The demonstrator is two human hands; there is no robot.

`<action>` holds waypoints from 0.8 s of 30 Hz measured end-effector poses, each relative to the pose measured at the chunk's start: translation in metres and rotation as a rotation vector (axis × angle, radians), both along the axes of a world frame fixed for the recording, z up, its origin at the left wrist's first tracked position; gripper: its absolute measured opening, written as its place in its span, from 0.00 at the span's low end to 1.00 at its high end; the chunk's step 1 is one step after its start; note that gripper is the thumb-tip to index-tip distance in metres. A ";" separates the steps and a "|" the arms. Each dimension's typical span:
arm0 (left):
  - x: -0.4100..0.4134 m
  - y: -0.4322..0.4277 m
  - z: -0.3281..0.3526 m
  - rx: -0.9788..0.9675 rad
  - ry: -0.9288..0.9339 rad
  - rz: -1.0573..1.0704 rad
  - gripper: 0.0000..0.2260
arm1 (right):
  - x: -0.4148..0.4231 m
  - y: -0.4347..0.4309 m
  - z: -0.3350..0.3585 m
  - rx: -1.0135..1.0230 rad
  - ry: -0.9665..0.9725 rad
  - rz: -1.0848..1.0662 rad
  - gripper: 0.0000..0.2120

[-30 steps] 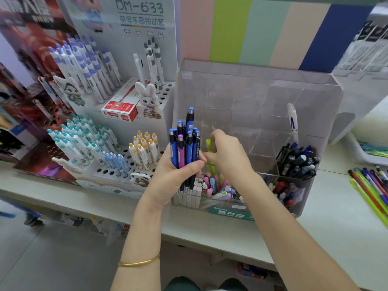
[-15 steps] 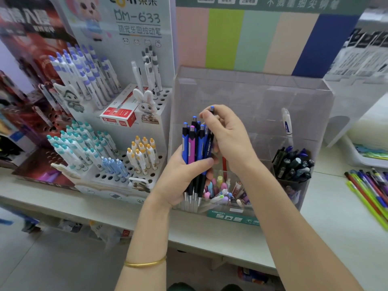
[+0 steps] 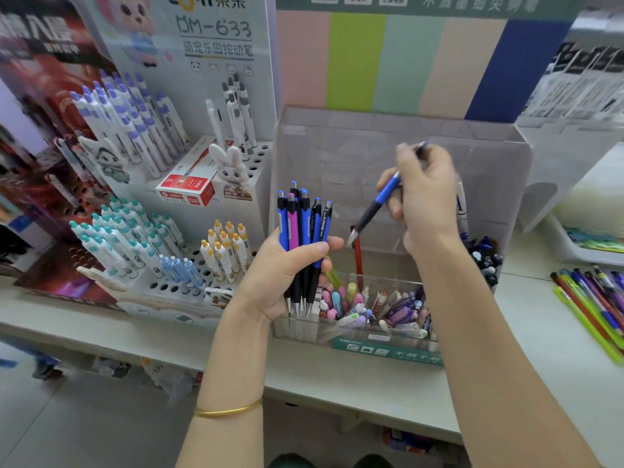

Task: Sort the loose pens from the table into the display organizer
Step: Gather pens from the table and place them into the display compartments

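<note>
Gripped upright in the left hand (image 3: 280, 275), at frame centre, is a bundle of blue, pink and black plastic click pens (image 3: 305, 226), tips down, with the fingers curled round the barrels. To its right, the right hand (image 3: 427, 201) pinches a single blue-and-black plastic pen (image 3: 379, 204), tilted with its tip toward the lower left, above the clear acrylic display organizer (image 3: 489, 163). Mixed pens fill the organizer's front compartments. At the right frame edge, loose coloured pens (image 3: 591, 298) lie on the pale table (image 3: 540, 349).

Clear glossy plastic organizer (image 3: 398, 157); matt white table (image 3: 337, 373).
</note>
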State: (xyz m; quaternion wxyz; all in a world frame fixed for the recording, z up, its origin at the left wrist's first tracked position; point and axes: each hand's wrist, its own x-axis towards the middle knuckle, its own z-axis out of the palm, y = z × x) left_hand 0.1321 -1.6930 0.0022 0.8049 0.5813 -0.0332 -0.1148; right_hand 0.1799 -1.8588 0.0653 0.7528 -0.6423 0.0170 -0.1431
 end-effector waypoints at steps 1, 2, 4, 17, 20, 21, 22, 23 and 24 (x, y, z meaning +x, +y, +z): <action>0.001 0.000 0.002 -0.003 -0.005 0.009 0.13 | -0.002 0.000 -0.003 -0.070 0.092 0.096 0.04; 0.003 -0.001 0.004 -0.010 -0.013 0.009 0.12 | -0.004 0.000 -0.006 -0.130 0.173 0.209 0.05; 0.004 -0.004 0.007 -0.024 -0.040 -0.014 0.13 | -0.007 0.003 -0.012 -0.192 0.262 0.418 0.06; 0.007 -0.004 0.026 0.018 -0.023 0.004 0.11 | 0.005 0.010 -0.003 -0.226 0.302 0.567 0.05; 0.009 -0.005 0.035 -0.010 0.005 0.055 0.06 | 0.011 0.011 -0.001 -0.220 0.261 0.532 0.05; 0.010 -0.005 0.038 -0.021 0.014 0.067 0.06 | 0.013 0.011 0.000 -0.234 0.247 0.520 0.05; 0.011 -0.004 0.041 -0.034 0.023 0.081 0.05 | 0.016 0.011 0.001 -0.248 0.231 0.509 0.05; 0.013 -0.004 0.044 -0.052 0.033 0.096 0.04 | 0.018 0.011 0.003 -0.252 0.217 0.501 0.06; 0.014 -0.004 0.046 -0.071 0.044 0.111 0.04 | 0.020 0.011 0.006 -0.247 0.201 0.498 0.06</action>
